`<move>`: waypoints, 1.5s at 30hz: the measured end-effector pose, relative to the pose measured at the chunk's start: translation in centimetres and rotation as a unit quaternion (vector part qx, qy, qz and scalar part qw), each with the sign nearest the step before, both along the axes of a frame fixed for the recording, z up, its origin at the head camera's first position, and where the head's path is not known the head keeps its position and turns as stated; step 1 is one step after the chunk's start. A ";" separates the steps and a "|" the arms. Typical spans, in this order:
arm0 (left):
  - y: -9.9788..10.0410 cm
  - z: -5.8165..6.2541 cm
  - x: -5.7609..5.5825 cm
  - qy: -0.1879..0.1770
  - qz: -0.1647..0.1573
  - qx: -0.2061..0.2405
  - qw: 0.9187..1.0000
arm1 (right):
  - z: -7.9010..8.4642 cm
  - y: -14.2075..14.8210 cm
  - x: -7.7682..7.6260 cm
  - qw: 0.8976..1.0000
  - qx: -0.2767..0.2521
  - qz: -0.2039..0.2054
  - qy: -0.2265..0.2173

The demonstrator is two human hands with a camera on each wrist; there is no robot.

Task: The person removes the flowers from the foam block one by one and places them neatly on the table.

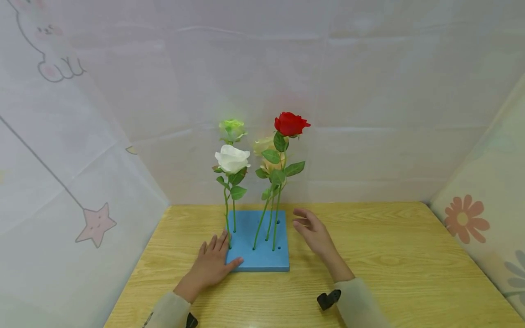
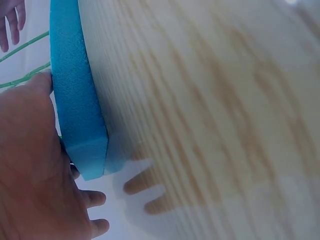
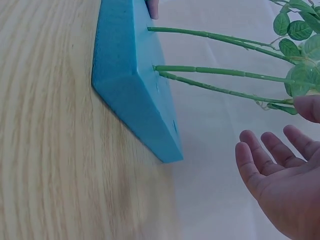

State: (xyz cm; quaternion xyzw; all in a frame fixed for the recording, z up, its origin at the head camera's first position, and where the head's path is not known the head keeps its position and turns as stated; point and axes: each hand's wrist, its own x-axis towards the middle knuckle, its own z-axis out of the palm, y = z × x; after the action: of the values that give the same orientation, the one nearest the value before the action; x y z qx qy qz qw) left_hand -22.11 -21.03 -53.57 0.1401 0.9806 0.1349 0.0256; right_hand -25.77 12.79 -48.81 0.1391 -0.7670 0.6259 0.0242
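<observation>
A blue foam block (image 1: 258,263) with small holes lies on the table, and several artificial roses stand in it. In the head view, a white rose (image 1: 232,159) and a pale green rose (image 1: 232,130) rise on the left. On the right are a red rose (image 1: 291,124) and pale yellow blooms (image 1: 274,161), partly hidden behind leaves. My left hand (image 1: 213,262) rests at the block's left front corner, fingers spread along the side and thumb on top. My right hand (image 1: 313,232) hovers right of the block with relaxed fingers, holding nothing, near the green stems (image 3: 210,70).
The wooden table (image 1: 381,259) extends to both sides of the block. A pale cloth backdrop (image 1: 369,114) hangs behind it, with printed side panels at left and right. Dark wrist straps (image 1: 329,299) show at the sleeves.
</observation>
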 end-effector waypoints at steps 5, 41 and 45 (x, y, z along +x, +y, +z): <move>-0.1 -0.1 0.1 -0.003 0.001 0.009 1.000 | -0.3 -0.9 -0.3 1.000 -0.013 -0.001 -0.022; 0.0 -0.5 -0.1 0.005 -0.002 0.003 1.000 | 0.5 -4.0 -1.5 0.997 -0.056 0.030 -0.039; 0.0 -0.4 -0.1 0.003 0.001 0.001 1.000 | 0.6 -4.2 -1.4 0.996 -0.063 0.033 -0.046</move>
State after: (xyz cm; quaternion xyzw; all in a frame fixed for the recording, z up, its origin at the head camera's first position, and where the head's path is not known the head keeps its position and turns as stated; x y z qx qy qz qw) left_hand -22.18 -21.00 -54.00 0.1393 0.9808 0.1350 0.0220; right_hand -27.17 8.59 -48.26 0.1336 -0.7215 0.6790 -0.0230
